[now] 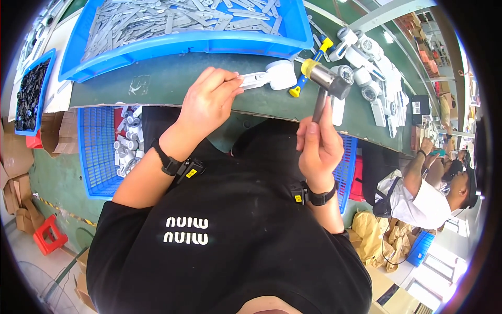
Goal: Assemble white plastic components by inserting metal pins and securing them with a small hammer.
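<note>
Black shirt (240, 204) nearest; left hand (206, 102) pinches a white part (281, 75), right hand (322, 149) grips a mallet (325, 78); worktop's (151, 86) right-end pile (388, 67) seems done, grey strips (167, 22) remain.

Part (272, 77): white, round head sitting at right end, slim handle pointing left, being gripped near its tip. Mallet (325, 78): being held just right of part; yellow face pointing up-left, dark face pointing down-right, dark handle running downward.
</note>
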Tool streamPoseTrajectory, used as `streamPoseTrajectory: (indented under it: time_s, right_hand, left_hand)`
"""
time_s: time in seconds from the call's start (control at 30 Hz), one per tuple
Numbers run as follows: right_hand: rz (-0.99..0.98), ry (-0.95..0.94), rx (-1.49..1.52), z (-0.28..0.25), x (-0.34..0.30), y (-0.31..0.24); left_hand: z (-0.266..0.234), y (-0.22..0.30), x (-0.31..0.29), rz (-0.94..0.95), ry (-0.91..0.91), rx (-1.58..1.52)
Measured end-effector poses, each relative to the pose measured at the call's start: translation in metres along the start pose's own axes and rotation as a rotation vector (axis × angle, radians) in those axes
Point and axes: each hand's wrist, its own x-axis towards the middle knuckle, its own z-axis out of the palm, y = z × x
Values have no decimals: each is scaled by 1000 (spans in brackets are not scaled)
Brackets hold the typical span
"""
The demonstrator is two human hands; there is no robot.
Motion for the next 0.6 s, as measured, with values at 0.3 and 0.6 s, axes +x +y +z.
streamPoseTrajectory:
  time_s: [0.3,0.6]
  right_hand:
    - [287,4,-148,15,3,-2]
    - [152,111,-216,17,12,-2]
  left_hand:
    - [2,-3,0,15,26,-20]
    - [0,-1,1,-1,23,-38]
